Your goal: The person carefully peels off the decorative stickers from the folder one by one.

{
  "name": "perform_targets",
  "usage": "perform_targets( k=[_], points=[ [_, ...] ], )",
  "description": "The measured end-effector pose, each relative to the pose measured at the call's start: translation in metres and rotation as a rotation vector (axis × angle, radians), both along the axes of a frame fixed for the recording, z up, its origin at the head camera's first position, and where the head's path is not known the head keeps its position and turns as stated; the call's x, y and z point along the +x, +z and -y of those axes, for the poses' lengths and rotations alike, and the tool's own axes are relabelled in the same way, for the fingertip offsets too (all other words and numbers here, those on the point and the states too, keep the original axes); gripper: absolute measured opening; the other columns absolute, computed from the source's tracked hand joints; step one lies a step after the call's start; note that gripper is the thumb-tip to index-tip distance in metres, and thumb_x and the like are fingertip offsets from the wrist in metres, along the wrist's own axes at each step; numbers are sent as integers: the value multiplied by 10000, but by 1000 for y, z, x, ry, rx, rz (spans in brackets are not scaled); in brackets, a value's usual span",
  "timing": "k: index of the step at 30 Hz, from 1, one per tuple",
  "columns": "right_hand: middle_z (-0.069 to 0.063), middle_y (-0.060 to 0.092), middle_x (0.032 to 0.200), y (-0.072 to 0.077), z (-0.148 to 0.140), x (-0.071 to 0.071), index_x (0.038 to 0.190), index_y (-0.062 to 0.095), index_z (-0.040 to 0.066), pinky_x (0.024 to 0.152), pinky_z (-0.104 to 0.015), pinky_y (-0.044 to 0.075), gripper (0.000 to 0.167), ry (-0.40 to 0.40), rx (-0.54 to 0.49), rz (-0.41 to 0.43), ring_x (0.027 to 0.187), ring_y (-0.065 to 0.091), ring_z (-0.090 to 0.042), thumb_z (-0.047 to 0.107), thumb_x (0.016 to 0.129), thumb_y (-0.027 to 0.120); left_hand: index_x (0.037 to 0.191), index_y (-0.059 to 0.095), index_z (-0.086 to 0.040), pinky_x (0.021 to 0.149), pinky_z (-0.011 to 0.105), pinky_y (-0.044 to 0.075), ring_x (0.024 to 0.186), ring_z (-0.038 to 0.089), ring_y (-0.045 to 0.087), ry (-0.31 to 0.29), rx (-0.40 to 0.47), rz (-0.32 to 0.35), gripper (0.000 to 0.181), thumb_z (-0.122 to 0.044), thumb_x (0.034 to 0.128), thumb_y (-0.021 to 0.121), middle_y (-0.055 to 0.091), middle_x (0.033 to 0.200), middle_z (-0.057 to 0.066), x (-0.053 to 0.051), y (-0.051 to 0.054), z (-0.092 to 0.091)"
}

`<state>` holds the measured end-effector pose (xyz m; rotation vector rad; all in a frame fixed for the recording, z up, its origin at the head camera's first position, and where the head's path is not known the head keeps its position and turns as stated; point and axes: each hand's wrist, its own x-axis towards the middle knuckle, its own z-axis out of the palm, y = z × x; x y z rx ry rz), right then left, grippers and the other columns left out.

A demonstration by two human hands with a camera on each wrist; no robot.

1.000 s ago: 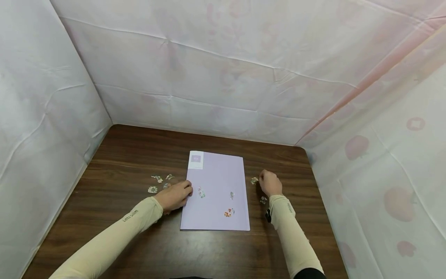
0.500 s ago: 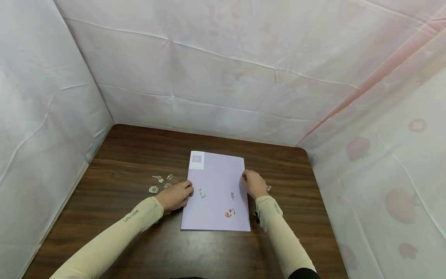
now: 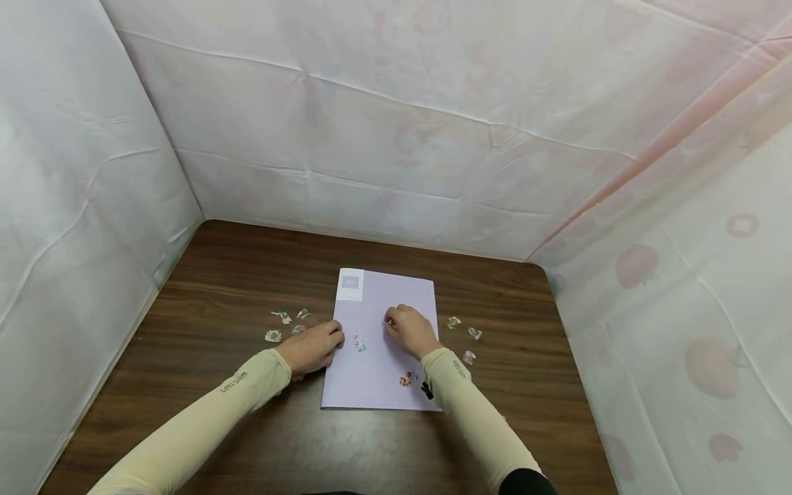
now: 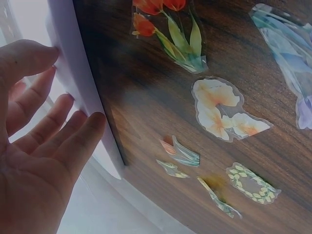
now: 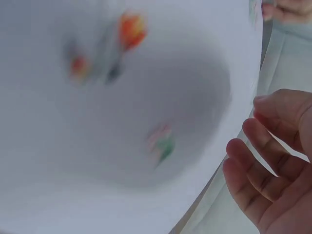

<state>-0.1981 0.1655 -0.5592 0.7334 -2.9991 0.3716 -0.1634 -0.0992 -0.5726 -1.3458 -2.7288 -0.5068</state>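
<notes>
A light purple folder or booklet (image 3: 371,385) with a white corner label lies on the brown table. My left hand (image 3: 312,347) rests at its left edge, fingers fairly straight against it; in the left wrist view the left hand (image 4: 44,131) holds nothing visible. Above the folder's middle is my right hand (image 3: 411,330). In the right wrist view, the right hand (image 5: 278,156) has thumb and index tips close together; anything between them is hidden. A pink-and-green sticker (image 3: 359,342) and an orange flower sticker (image 3: 405,379) lie on the folder.
Several clear flower stickers lie left of the folder, among them a wreath sticker (image 4: 253,183) and a red tulip sticker (image 4: 168,27). To its right are three more, including a small sticker (image 3: 454,322). White curtains (image 3: 383,137) enclose the table (image 3: 235,261).
My right hand has moved left from the stickers beside the folder to above its middle, uncovering stickers on the right and covering part of the folder. The left hand has stayed put.
</notes>
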Motion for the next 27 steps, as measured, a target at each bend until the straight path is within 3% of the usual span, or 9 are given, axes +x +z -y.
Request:
perform_targets(
  k=[6,14,22,27],
  points=[
    [33,622,858,3,28,4,1016,727,149,665,-257,504,100,93,32,6,762,574,-103,177,923,702,953,635,-47,749,343,520,863,213,591,-2,-2,-4,150,-38,844,737,562,1051,100,0,1,-3],
    [28,643,938,0,44,9,1105,743,193,680,-255,501,168,169,57,87,809,575,-104,206,940,709,946,636,-45,732,332,522,850,203,592,-8,6,-2,139,-29,845,731,562,1041,94,1,1,-5],
    [29,637,915,-5,48,10,1044,733,184,666,-251,498,114,209,90,29,800,585,-119,206,934,714,937,637,-44,729,329,523,845,205,596,-10,22,-12,145,-17,832,732,561,1031,95,1,3,-5],
    [27,634,925,-5,52,9,1064,727,194,674,-262,505,139,214,140,37,816,592,-134,211,927,715,939,636,-46,733,334,526,852,208,600,-7,21,-9,148,-20,830,732,559,1035,94,3,2,-4]
  ],
)
